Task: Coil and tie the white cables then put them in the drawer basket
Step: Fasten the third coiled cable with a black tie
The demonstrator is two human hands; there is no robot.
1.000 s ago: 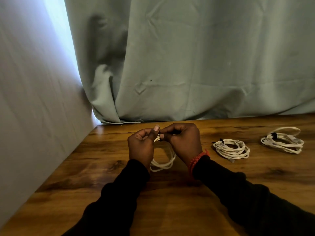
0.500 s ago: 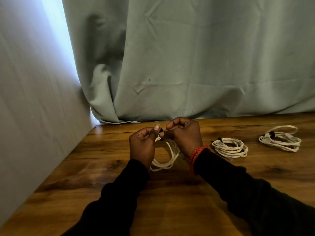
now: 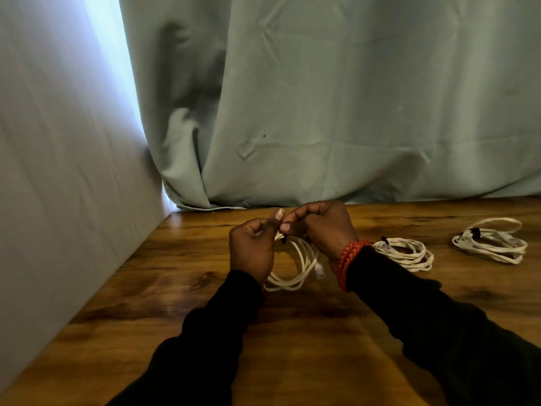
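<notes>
A coiled white cable [image 3: 301, 268] hangs between my hands over the wooden table [image 3: 292, 332], its lower loops near the tabletop. My left hand [image 3: 251, 250] and my right hand [image 3: 319, 227] meet at the coil's top, fingers curled, pinching a small black tie [image 3: 283, 237] there. Two more coiled white cables lie to the right, each bound with a black tie: a nearer coil [image 3: 405, 253] just past my right wrist and a farther coil [image 3: 491, 240]. No drawer basket is in view.
A grey-green curtain [image 3: 322, 112] hangs along the table's back edge. A pale fabric wall [image 3: 58, 171] closes off the left side. My right wrist wears a red braided bracelet [image 3: 347, 259].
My hands have stayed together at the top of the coil and lifted slightly. The fingers have shifted around the black tie. The two coils on the right have not moved.
</notes>
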